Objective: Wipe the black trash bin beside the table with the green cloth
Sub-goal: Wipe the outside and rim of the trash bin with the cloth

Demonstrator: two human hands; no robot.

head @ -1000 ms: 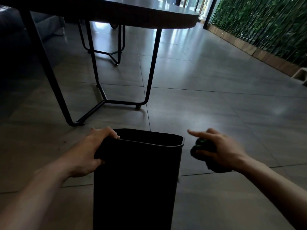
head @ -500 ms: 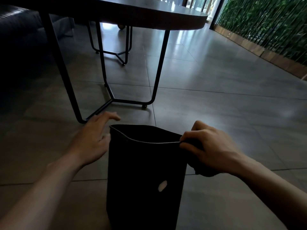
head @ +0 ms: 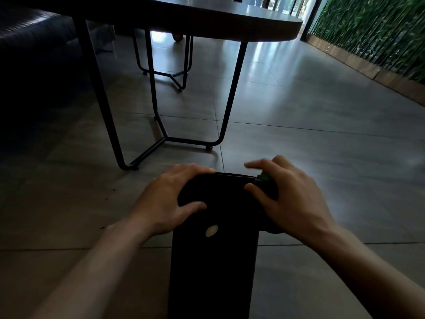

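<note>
The black trash bin (head: 213, 268) stands on the floor right in front of me, its narrow side facing me with a small pale spot on it. My left hand (head: 170, 199) grips the bin's top left corner, fingers over the rim and thumb on the near wall. My right hand (head: 285, 199) presses the bunched green cloth (head: 264, 180) against the top right corner of the rim; only a small dark green part of the cloth shows between thumb and fingers.
A dark table (head: 230, 21) on thin black metal legs (head: 158, 143) stands just beyond the bin. A dark sofa (head: 34, 54) fills the far left. A green plant wall (head: 379, 31) with a wooden base runs along the right. Grey tiled floor lies around the bin.
The bin has turned its narrow side toward me. My left hand, off the bin half a second ago, now grips the rim again. My right hand has brought the cloth onto the rim's right corner.
</note>
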